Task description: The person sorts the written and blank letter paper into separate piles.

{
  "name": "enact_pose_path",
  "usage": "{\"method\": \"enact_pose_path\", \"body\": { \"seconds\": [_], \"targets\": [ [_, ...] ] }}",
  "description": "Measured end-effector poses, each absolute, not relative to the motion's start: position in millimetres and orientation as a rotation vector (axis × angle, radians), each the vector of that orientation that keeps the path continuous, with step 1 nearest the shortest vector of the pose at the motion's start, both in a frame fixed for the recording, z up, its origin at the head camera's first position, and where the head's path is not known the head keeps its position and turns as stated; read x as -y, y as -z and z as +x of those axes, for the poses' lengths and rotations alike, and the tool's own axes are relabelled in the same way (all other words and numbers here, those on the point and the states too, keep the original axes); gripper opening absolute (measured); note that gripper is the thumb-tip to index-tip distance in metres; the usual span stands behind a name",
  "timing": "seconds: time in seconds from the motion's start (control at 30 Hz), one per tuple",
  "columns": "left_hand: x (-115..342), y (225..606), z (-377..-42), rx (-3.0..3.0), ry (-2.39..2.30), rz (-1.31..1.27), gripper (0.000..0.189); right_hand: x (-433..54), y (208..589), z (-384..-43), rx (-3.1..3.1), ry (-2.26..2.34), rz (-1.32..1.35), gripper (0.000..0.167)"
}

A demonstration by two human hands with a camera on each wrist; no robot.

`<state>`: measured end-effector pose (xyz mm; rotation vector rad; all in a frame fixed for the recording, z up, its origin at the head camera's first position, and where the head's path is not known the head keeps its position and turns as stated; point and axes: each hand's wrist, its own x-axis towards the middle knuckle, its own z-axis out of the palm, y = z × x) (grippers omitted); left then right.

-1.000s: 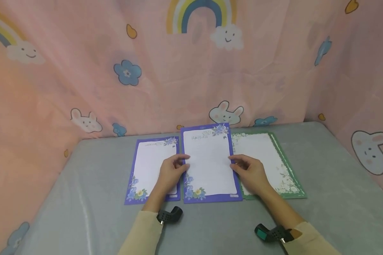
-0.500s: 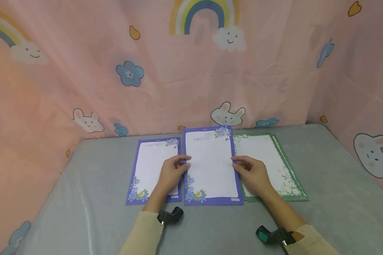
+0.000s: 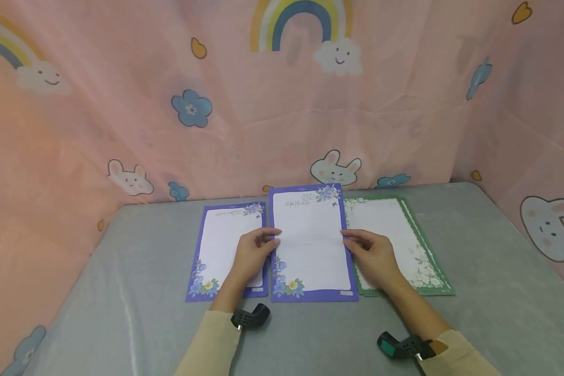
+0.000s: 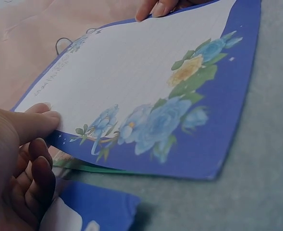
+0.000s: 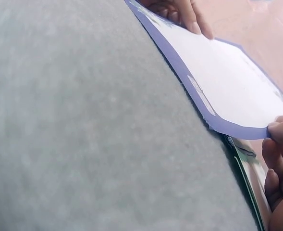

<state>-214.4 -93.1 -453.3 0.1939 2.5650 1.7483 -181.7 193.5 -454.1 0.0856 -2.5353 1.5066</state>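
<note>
Between both hands is a sheet of paper [image 3: 312,250] with a purple border, blue flowers in two corners and a few lines of writing near its top. My left hand [image 3: 254,253] pinches its left edge between thumb and fingers. At the opposite edge my right hand [image 3: 371,256] pinches it the same way. In the left wrist view the sheet [image 4: 131,72] is tilted, raised off what lies under it. A second purple-bordered sheet [image 3: 223,235] lies to the left, partly behind my left hand. Green-bordered sheets [image 3: 397,224] lie to the right, partly covered by the held sheet and my right hand.
A grey cloth-covered table [image 3: 136,250] spreads under everything. Behind it hangs a pink curtain [image 3: 244,141] printed with rainbows, clouds and rabbits. Each wrist wears a black strap-on camera, the left camera [image 3: 251,316] and the right camera [image 3: 404,345].
The held sheet shifts slightly within the view, and its top edge dips and then rises a little. Both hands keep their pinch on its edges. The other sheets stay in place.
</note>
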Motion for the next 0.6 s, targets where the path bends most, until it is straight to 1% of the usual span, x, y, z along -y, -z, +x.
{"method": "enact_pose_path", "body": {
  "seconds": [0.6],
  "targets": [
    [93.5, 451.1, -214.2, -2.510, -1.782, 0.160, 0.022, -195.9, 452.4, -183.1, 2.545, -1.607, 0.076, 0.026]
  ]
}}
